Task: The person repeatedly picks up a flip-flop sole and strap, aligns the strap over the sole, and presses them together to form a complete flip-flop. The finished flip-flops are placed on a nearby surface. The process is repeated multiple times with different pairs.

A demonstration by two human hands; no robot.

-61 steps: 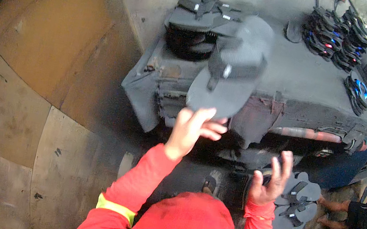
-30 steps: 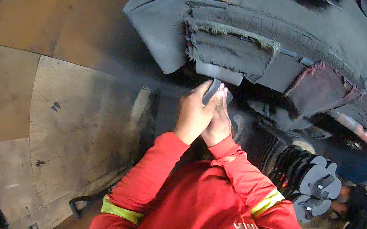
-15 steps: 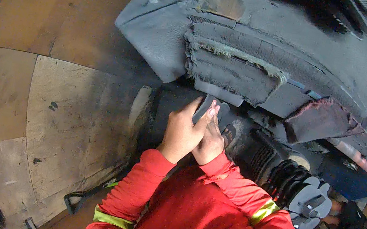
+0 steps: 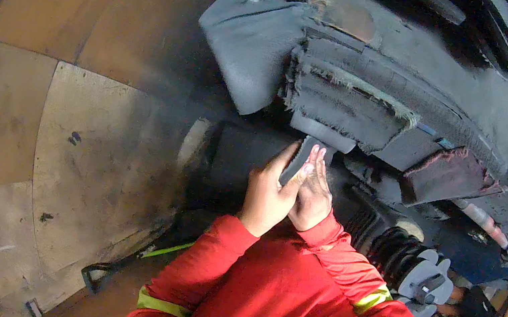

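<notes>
Both hands hold a grey foam piece, which looks like a sandal sole [image 4: 297, 161], at the front of a dusty grey machine [image 4: 412, 71]. My left hand [image 4: 266, 195] is closed round its left side, fingers on the edge and thumb across the near face. My right hand [image 4: 313, 198] presses against its right side with fingers together and pointing up. The sole's upper end is close under a pale grey roller [image 4: 323, 132]; whether they touch I cannot tell. A frayed grey cloth flap [image 4: 351, 108] hangs over the roller.
On the right, several grey sandals with black straps [image 4: 427, 277] are stacked in a row. A frayed reddish cloth [image 4: 448, 176] hangs from the machine's right part. Worn wooden panels [image 4: 111, 160] fill the left. Another person's arm [image 4: 505, 315] shows at the far right.
The view has shifted, so the machine and my hands appear further right. The sole now shows more edge-on between my hands, its upper end nearer the roller. Both hands keep their hold.
</notes>
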